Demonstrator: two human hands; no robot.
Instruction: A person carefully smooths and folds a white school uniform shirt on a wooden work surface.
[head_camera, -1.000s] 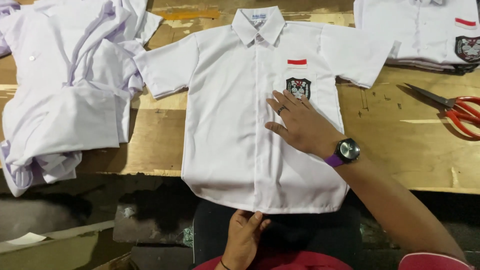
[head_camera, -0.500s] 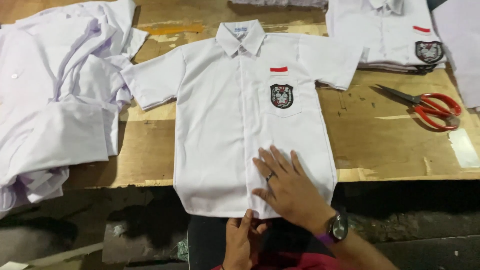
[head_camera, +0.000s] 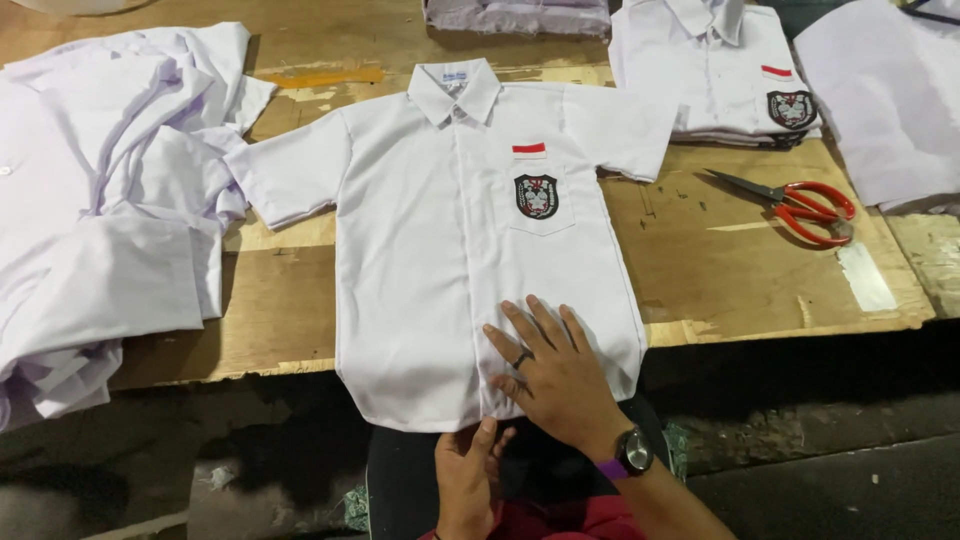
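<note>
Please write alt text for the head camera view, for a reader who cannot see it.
A white short-sleeved shirt lies flat, buttoned, on a wooden table; the right hand presses its lower front, the left hand pinches its hem. Red scissors lie to the right, loose white shirts to the left, folded shirts behind.

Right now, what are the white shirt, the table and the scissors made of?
The white shirt looks like thin woven cloth: matte, softly creased. The table looks like bare plywood: grain, scuffs. The scissors seem to have dark metal blades and glossy red handles, probably plastic.
</note>
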